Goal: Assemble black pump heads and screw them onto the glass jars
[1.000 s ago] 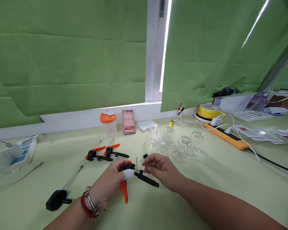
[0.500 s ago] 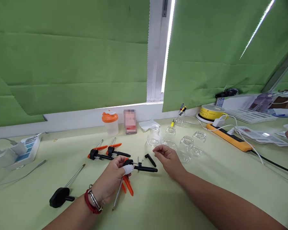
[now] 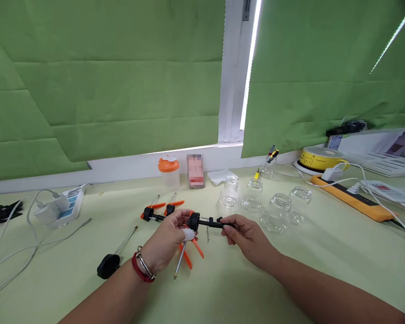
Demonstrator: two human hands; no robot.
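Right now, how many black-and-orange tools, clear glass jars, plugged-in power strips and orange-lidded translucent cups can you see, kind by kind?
Black-and-orange tools: 3
Clear glass jars: 5
Plugged-in power strips, white and orange: 2
Orange-lidded translucent cup: 1
Total: 11

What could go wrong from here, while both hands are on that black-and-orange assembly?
The right hand might brush the loose metal pin beside it and send it rolling. It could also bump the nearest glass jar. The black-and-orange assembly may slip if the left hand's grip loosens.
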